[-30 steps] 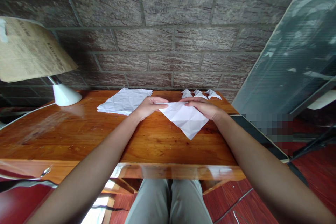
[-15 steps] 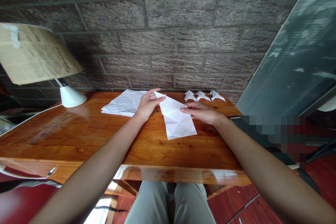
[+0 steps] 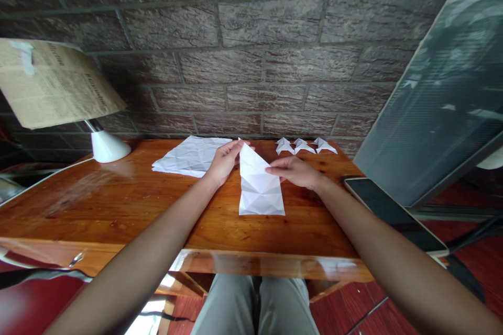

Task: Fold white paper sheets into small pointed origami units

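Note:
A white sheet of creased paper (image 3: 261,188) is held between my hands over the middle of the table. Its top is folded to a slanted edge with a point at the upper left, and its lower end hangs toward me. My left hand (image 3: 227,159) pinches that upper point. Along the slanted right edge, my right hand (image 3: 295,170) grips the paper between thumb and fingers. Crease lines cross its lower half. Beyond my right hand, three small folded paper pieces (image 3: 302,145) stand in a row. A stack of creased paper sheets (image 3: 188,156) lies to the left of my left hand.
A lamp (image 3: 106,145) with a newspaper-covered shade stands at the left of the wooden table (image 3: 129,204), its cord running left. At the right edge lies a phone or tablet (image 3: 393,214) with a dark screen. A brick wall (image 3: 243,63) rises behind the table.
The held paper has turned so its lower end points straight toward me, and it sits slightly lower and further left. My left hand has shifted a little right. Both hands keep their hold.

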The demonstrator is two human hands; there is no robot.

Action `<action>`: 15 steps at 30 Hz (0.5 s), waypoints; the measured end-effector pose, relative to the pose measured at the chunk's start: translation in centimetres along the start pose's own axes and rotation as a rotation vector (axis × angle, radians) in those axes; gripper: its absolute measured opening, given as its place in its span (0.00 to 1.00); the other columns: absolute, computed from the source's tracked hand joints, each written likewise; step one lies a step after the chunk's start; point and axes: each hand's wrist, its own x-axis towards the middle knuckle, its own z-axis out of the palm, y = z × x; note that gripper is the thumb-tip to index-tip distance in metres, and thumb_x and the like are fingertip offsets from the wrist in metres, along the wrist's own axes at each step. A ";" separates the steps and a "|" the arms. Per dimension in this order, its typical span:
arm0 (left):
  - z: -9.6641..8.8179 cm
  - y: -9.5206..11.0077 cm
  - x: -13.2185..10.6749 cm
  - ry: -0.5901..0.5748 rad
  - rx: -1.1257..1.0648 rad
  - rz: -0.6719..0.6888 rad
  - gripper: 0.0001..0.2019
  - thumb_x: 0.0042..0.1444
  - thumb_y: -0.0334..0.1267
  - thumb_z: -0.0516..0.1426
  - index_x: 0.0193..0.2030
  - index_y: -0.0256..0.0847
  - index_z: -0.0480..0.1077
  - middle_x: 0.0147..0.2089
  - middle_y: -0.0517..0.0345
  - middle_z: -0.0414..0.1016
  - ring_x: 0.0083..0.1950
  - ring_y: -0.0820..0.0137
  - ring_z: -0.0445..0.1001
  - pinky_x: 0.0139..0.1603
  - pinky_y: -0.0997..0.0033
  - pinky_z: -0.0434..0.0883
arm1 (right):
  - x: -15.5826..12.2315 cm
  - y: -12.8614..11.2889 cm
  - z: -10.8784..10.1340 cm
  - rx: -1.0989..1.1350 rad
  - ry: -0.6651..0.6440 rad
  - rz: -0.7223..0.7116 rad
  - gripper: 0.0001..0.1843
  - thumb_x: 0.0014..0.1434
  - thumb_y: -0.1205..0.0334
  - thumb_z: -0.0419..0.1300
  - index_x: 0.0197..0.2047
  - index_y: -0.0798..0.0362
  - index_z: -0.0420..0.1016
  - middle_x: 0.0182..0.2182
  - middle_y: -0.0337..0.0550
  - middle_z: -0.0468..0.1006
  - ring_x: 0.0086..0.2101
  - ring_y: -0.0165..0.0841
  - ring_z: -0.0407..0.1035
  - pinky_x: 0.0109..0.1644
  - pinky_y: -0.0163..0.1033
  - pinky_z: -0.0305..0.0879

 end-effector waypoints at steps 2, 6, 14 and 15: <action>0.0 0.0 0.0 0.003 -0.004 0.002 0.24 0.44 0.56 0.69 0.38 0.37 0.79 0.37 0.49 0.83 0.40 0.62 0.80 0.41 0.65 0.75 | 0.0 -0.1 0.1 0.002 0.008 -0.007 0.24 0.46 0.40 0.70 0.30 0.55 0.81 0.27 0.39 0.79 0.28 0.30 0.68 0.34 0.36 0.64; -0.1 0.1 0.1 0.060 0.016 0.060 0.21 0.41 0.53 0.71 0.34 0.38 0.78 0.33 0.55 0.81 0.37 0.67 0.78 0.40 0.69 0.73 | 0.0 -0.1 0.2 -0.015 0.052 -0.056 0.23 0.45 0.41 0.70 0.29 0.55 0.80 0.27 0.39 0.79 0.29 0.31 0.68 0.35 0.37 0.64; -0.1 0.2 -0.1 0.067 0.062 0.113 0.19 0.39 0.49 0.73 0.33 0.39 0.77 0.30 0.60 0.78 0.33 0.71 0.75 0.39 0.71 0.72 | -0.1 -0.2 0.1 -0.019 0.036 -0.106 0.21 0.48 0.43 0.69 0.31 0.55 0.80 0.29 0.39 0.80 0.31 0.32 0.70 0.38 0.37 0.64; 0.0 0.3 -0.3 0.023 0.079 0.098 0.19 0.38 0.47 0.73 0.34 0.38 0.78 0.31 0.59 0.80 0.33 0.70 0.76 0.40 0.70 0.72 | 0.0 -0.2 0.1 -0.015 0.041 -0.107 0.21 0.48 0.43 0.69 0.32 0.55 0.80 0.29 0.39 0.80 0.31 0.32 0.70 0.39 0.37 0.65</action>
